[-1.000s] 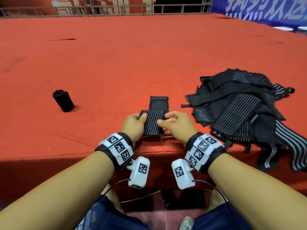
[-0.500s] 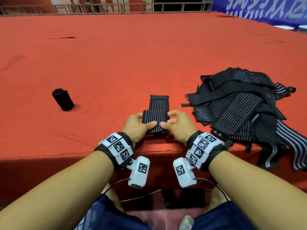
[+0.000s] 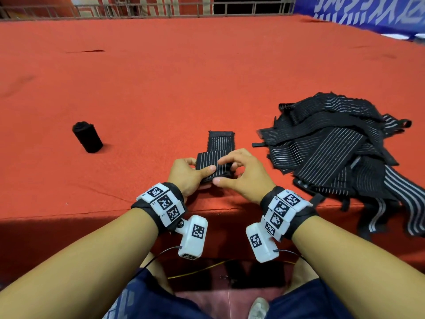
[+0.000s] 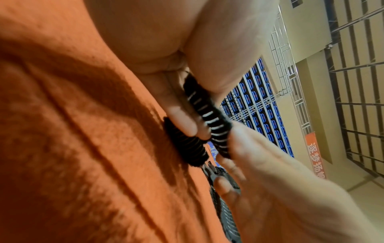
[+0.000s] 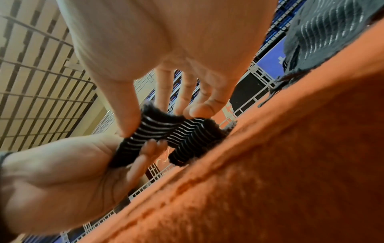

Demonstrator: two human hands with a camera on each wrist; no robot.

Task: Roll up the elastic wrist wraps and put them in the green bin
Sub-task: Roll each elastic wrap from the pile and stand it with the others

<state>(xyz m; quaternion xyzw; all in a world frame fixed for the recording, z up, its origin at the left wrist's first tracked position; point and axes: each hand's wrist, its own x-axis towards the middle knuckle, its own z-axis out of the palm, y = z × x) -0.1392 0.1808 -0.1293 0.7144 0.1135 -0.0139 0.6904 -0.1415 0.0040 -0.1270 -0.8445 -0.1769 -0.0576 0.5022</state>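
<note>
A black wrist wrap with white stripes [image 3: 216, 162] lies near the table's front edge, its near end turned over into a thick fold and its far end [image 3: 221, 140] flat on the red cloth. My left hand [image 3: 195, 172] pinches the fold's left side with thumb on top. My right hand [image 3: 227, 171] pinches its right side between thumb and fingertips. The left wrist view shows the fold [image 4: 209, 121] lifted off the cloth between my fingers; the right wrist view shows it [image 5: 158, 129] under my right thumb. No green bin is in view.
One rolled black wrap [image 3: 87, 137] lies on the red table cloth [image 3: 161, 88] to the left. A pile of several loose striped wraps [image 3: 333, 153] sits to the right, with some hanging over the front edge [image 3: 69, 215]. A railing runs along the far side.
Both hands have turned the near end of the wrap over and away from me, so the fold is thicker and the flat part showing is shorter.
</note>
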